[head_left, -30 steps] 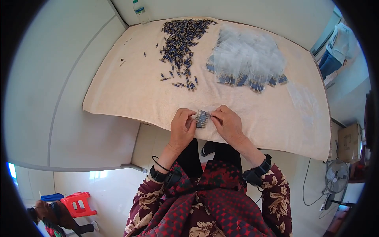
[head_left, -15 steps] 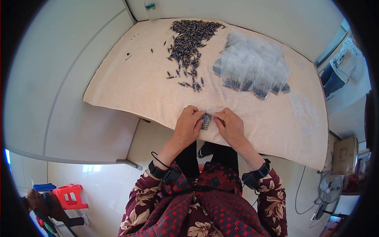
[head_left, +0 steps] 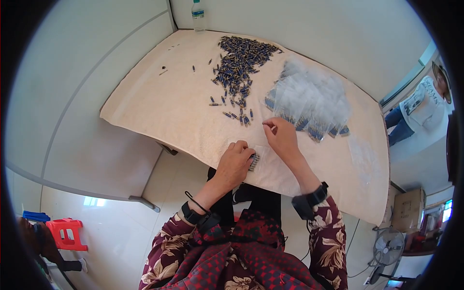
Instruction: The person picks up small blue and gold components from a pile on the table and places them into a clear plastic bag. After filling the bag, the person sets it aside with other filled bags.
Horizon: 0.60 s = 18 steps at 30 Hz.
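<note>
My left hand (head_left: 234, 164) rests at the table's front edge, its fingers closed on a small clear plastic bag (head_left: 261, 155). Inside the bag, a row of small blue cylindrical pieces with brass-coloured ends (head_left: 254, 162) shows beside the fingertips. My right hand (head_left: 282, 139) is off the bag, above the cloth between the loose pieces and the filled bags. Its thumb and fingers are curled together; whether something small is between them is hidden. Closest to it on the left are several loose blue-and-brass pieces (head_left: 246, 120), which trail down from a large heap (head_left: 241, 60).
Filled clear bags (head_left: 311, 92) lie piled at the right, with flat clear bags (head_left: 362, 154) nearer the right edge. A bottle (head_left: 198, 17) stands at the back corner. A red stool (head_left: 66, 234), a fan (head_left: 388, 245) and a cardboard box (head_left: 408, 210) are on the floor. Another person (head_left: 420, 104) is at the far right.
My right hand has let go of the bag and moved up and away toward the loose pieces. My left hand stays on the bag. The camera view has shifted slightly.
</note>
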{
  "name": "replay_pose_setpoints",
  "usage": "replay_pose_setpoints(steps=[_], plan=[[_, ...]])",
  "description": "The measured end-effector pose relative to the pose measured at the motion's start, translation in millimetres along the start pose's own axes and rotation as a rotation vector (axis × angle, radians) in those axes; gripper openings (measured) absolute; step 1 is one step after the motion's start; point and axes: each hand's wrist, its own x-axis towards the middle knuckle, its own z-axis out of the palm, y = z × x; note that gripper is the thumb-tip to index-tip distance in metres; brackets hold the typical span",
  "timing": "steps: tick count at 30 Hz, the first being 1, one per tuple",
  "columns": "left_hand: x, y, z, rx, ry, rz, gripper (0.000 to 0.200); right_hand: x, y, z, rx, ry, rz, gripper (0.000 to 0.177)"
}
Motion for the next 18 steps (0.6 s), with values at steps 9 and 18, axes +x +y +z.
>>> replay_pose_setpoints(steps=[9, 18], plan=[[-2, -3, 1, -0.018, 0.006, -0.017, 0.025, 64, 19, 48, -0.258, -0.120, -0.087, 0.017], [-3, -6, 4, -0.010, 0.018, -0.006, 0.025, 77, 18, 44, -0.209, -0.193, -0.094, 0.018]])
